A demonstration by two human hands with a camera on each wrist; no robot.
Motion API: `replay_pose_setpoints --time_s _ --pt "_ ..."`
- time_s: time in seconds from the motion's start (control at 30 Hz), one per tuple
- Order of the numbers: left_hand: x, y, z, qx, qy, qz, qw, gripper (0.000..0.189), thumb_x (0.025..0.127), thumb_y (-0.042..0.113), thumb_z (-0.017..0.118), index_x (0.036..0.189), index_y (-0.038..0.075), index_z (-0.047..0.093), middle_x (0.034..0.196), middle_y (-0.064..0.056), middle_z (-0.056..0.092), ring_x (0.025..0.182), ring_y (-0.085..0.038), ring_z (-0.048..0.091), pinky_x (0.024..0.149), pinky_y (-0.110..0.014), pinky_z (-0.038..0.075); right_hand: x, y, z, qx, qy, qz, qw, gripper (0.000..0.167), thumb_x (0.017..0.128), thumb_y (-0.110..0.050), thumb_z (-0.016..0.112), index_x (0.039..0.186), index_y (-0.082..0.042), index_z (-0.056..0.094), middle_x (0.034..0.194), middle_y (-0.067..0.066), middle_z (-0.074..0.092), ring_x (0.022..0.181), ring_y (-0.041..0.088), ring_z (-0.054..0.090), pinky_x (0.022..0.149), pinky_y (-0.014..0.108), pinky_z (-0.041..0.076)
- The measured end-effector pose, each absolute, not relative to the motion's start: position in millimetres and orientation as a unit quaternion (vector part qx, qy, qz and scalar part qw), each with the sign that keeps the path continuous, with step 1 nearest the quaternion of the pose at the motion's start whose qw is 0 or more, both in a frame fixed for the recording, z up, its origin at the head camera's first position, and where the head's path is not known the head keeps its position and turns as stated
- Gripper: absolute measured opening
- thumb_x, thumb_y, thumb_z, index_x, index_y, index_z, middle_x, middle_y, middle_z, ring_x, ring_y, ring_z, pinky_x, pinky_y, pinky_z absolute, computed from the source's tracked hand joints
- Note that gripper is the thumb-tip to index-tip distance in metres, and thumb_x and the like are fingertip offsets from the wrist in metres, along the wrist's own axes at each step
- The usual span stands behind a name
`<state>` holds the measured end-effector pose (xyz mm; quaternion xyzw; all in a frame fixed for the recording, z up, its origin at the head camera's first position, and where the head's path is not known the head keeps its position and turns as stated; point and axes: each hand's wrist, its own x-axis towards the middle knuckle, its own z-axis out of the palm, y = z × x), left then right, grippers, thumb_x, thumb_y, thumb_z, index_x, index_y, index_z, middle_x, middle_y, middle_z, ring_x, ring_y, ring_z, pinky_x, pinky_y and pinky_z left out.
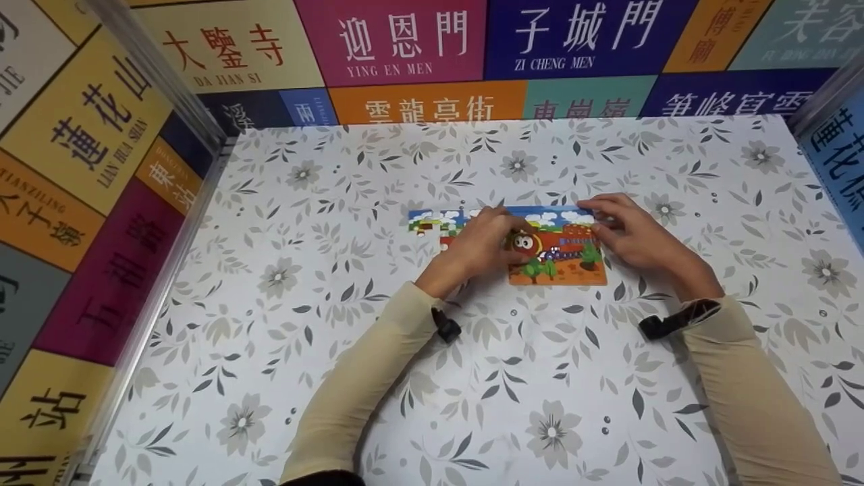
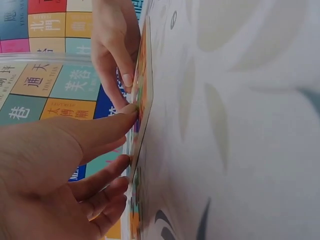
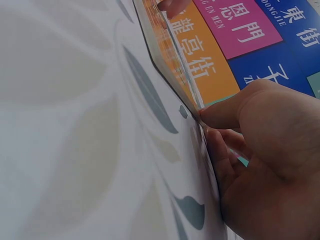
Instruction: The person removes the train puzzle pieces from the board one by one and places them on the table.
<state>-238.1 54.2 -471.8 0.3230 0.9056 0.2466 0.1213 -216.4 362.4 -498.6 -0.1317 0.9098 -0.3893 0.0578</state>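
Observation:
A cartoon jigsaw puzzle (image 1: 560, 273) lies flat on the table, showing a red train with a smiling face, clouds, and orange ground. At its left end the edge is stepped, and a narrow strip of sky and green (image 1: 424, 219) reaches out along the top. My left hand (image 1: 480, 244) bends over the middle of the puzzle, covering part of it; thumb and fingertips touch its surface, apart from each other. At the right edge, my right hand (image 1: 634, 229) rests its thumb and fingertips against the puzzle's side and back corner.
A white tablecloth (image 1: 553, 432) printed with grey leaves and flowers covers the table. Colourful panels with Chinese lettering (image 1: 405, 40) stand along the back and both sides. Black straps (image 1: 665, 325) with small cameras sit at both wrists, over beige sleeves (image 1: 364, 364).

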Motion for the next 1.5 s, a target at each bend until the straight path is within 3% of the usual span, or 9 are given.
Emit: replay_pose_setpoints --time_s 0.17,0.33,0.63,1.2,1.37,1.43,1.5 --pt "-242.2 53.5 -476.4 0.327 0.898 0.267 0.126 0.051 0.094 0.037 0.086 0.14 0.021 0.073 0.13 0.0 0.07 0.126 -0.021 0.055 0.11 -0.037 0.046 -216.7 361.5 -498.8 -0.135 0.91 -0.387 0.058 0.049 0.109 -0.002 0.057 0.157 -0.008 0.056 0.159 0.019 0.045 0.135 0.037 0.054 0.106 0.007 0.038" --pt "-243.9 52.8 -478.4 0.344 0.89 0.279 0.108 0.052 0.096 0.032 0.085 0.143 0.018 0.069 0.128 -0.002 0.071 0.121 -0.022 0.055 0.107 -0.038 0.044 -215.8 361.5 -497.9 -0.144 0.912 -0.38 0.05 0.048 0.109 -0.003 0.058 0.157 -0.007 0.056 0.158 0.02 0.046 0.134 0.037 0.054 0.114 0.02 0.046" --pt "-240.7 51.6 -476.4 0.353 0.897 0.256 0.078 0.041 0.1 0.032 0.08 0.138 0.019 0.073 0.134 -0.004 0.064 0.125 -0.024 0.053 0.108 -0.04 0.045 -214.7 361.1 -495.5 -0.138 0.909 -0.39 0.054 0.05 0.108 0.001 0.056 0.157 -0.006 0.056 0.158 0.02 0.046 0.133 0.035 0.053 0.102 0.001 0.034" --pt "-241.2 47.7 -475.6 0.371 0.899 0.215 0.087 0.042 0.104 0.039 0.075 0.143 0.024 0.073 0.134 0.0 0.066 0.121 -0.022 0.051 0.102 -0.04 0.045 -215.9 361.7 -495.9 -0.131 0.911 -0.387 0.06 0.049 0.109 -0.002 0.057 0.158 -0.009 0.056 0.159 0.019 0.046 0.136 0.036 0.052 0.104 0.003 0.036" --pt "-242.2 46.3 -476.6 0.387 0.897 0.201 0.07 0.043 0.103 0.042 0.074 0.142 0.023 0.073 0.133 -0.001 0.068 0.121 -0.023 0.054 0.102 -0.041 0.046 -215.7 362.0 -495.9 -0.132 0.912 -0.384 0.065 0.048 0.11 -0.005 0.057 0.158 -0.01 0.055 0.16 0.018 0.045 0.137 0.037 0.052 0.114 0.019 0.043" --pt "-242.9 45.4 -477.1 0.398 0.894 0.198 0.054 0.043 0.103 0.042 0.074 0.142 0.022 0.073 0.133 -0.001 0.07 0.121 -0.023 0.057 0.102 -0.041 0.047 -215.7 361.8 -496.4 -0.14 0.91 -0.385 0.061 0.048 0.11 -0.005 0.056 0.158 -0.008 0.055 0.159 0.02 0.045 0.136 0.038 0.052 0.114 0.019 0.043" --pt "-243.7 44.1 -477.8 0.409 0.89 0.2 0.038 0.043 0.103 0.041 0.075 0.14 0.02 0.074 0.132 -0.002 0.072 0.118 -0.024 0.059 0.1 -0.041 0.049 -215.4 361.4 -496.9 -0.145 0.909 -0.386 0.058 0.048 0.111 -0.004 0.055 0.158 -0.007 0.055 0.159 0.02 0.045 0.135 0.037 0.052 0.109 0.012 0.041"
